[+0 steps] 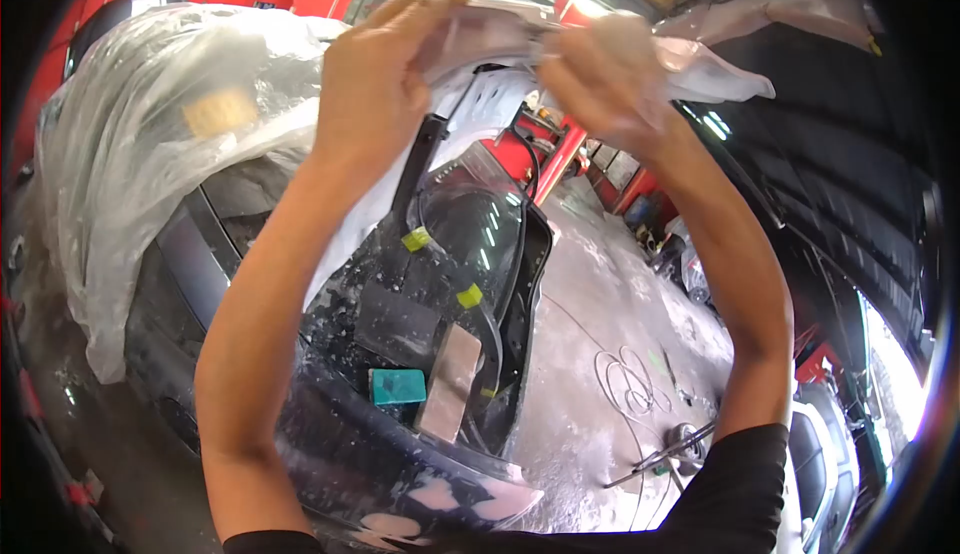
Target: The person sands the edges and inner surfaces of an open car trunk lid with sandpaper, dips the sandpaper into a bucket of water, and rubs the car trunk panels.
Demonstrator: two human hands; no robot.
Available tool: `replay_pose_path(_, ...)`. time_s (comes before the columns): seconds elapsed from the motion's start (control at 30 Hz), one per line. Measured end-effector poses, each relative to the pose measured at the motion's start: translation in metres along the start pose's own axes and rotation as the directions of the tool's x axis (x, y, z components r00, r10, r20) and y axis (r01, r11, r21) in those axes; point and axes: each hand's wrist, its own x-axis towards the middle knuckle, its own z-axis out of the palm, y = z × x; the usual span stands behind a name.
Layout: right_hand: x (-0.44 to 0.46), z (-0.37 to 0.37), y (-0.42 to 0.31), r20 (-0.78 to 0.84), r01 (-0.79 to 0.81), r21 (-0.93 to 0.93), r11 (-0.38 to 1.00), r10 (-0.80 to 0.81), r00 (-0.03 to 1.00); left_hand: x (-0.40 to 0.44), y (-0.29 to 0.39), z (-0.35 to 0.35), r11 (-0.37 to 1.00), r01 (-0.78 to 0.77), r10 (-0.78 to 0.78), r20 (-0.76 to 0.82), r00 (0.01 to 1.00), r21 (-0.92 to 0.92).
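Both arms reach up to a pale, dusty panel edge [487,39] at the top of the view. My left hand [385,69] is bent over that edge, its fingers curled on it. My right hand [605,74] is at the same edge farther right, blurred by motion, its fingers curled; what it holds is hidden. Translucent plastic sheeting [130,104] drapes over the car on the left. Below the hands, a teal block [397,386] and a brown block [449,384] lie on the dark, dusty car surface.
Yellow-green tape pieces [416,240] stick near a black strut [418,169]. A loose cable [630,384] lies coiled on the concrete floor [580,304] at the right. Another vehicle [825,454] is at the lower right. Red equipment [563,159] stands behind.
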Motion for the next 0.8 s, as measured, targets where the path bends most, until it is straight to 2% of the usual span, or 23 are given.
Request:
replay_pose_path(0.07, -0.005, -0.006, 0.002, 0.009, 0.016, 0.046, 0.999, -0.017, 1.000, 0.000, 0.008, -0.004, 0.994, 0.088, -0.083, 0.080, 0.993, -0.071)
replay_pose_path(0.17, -0.068, -0.030, 0.014, 0.010, -0.067, -0.115, 0.991, 0.068, 0.998, 0.000, 0.003, 0.003, 1.000, -0.024, 0.024, 0.029, 0.999, 0.005)
replay_pose_path(0.27, -0.075, -0.021, 0.009, 0.022, -0.137, -0.094, 0.986, 0.140, 0.990, 0.000, 0.005, 0.002, 1.000, -0.005, 0.004, 0.007, 1.000, 0.010)
replay_pose_path(0.33, -0.024, 0.009, 0.000, -0.094, -0.006, 0.050, 0.999, 0.010, 0.996, -0.001, 0.000, 0.000, 1.000, 0.016, -0.016, 0.014, 1.000, 0.015)
replay_pose_path(0.37, -0.014, 0.007, -0.002, -0.056, -0.001, 0.070, 0.998, 0.005, 0.998, -0.001, 0.000, 0.002, 1.000, 0.031, -0.031, 0.019, 0.999, 0.006)
replay_pose_path(0.4, -0.007, 0.001, -0.001, -0.013, 0.000, 0.090, 0.996, 0.001, 1.000, 0.000, 0.010, -0.003, 0.990, 0.141, -0.139, 0.075, 0.987, -0.022)
replay_pose_path(0.43, -0.004, -0.001, -0.001, 0.028, 0.007, 0.112, 0.994, -0.011, 1.000, 0.000, 0.011, 0.000, 0.996, 0.086, -0.085, 0.061, 0.994, -0.020)
replay_pose_path(0.47, -0.024, -0.010, 0.004, -0.065, 0.020, 0.082, 0.996, -0.015, 0.998, 0.001, 0.008, 0.003, 0.999, 0.036, -0.035, 0.038, 0.999, -0.015)
replay_pose_path(0.53, -0.075, -0.028, 0.010, 0.019, -0.093, -0.094, 0.991, 0.095, 0.995, -0.004, 0.003, 0.004, 1.000, -0.006, 0.006, 0.012, 1.000, -0.009)
replay_pose_path(0.63, -0.062, -0.026, 0.007, 0.033, -0.121, -0.097, 0.988, 0.124, 0.992, -0.003, 0.002, 0.004, 1.000, -0.002, 0.002, 0.013, 1.000, 0.020)
replay_pose_path(0.7, -0.018, -0.006, 0.004, -0.033, -0.021, -0.041, 0.999, 0.019, 0.999, -0.001, 0.007, -0.001, 0.998, 0.047, -0.049, 0.042, 0.998, 0.052)
replay_pose_path(0.73, 0.008, 0.002, -0.003, -0.046, 0.019, -0.004, 1.000, -0.019, 0.999, -0.001, 0.014, -0.001, 0.990, 0.140, -0.140, 0.045, 0.989, 0.019)
replay_pose_path(0.8, 0.002, 0.007, -0.002, -0.122, 0.039, 0.077, 0.996, -0.029, 0.992, -0.001, 0.013, 0.004, 0.996, 0.087, -0.085, 0.063, 0.994, -0.033)
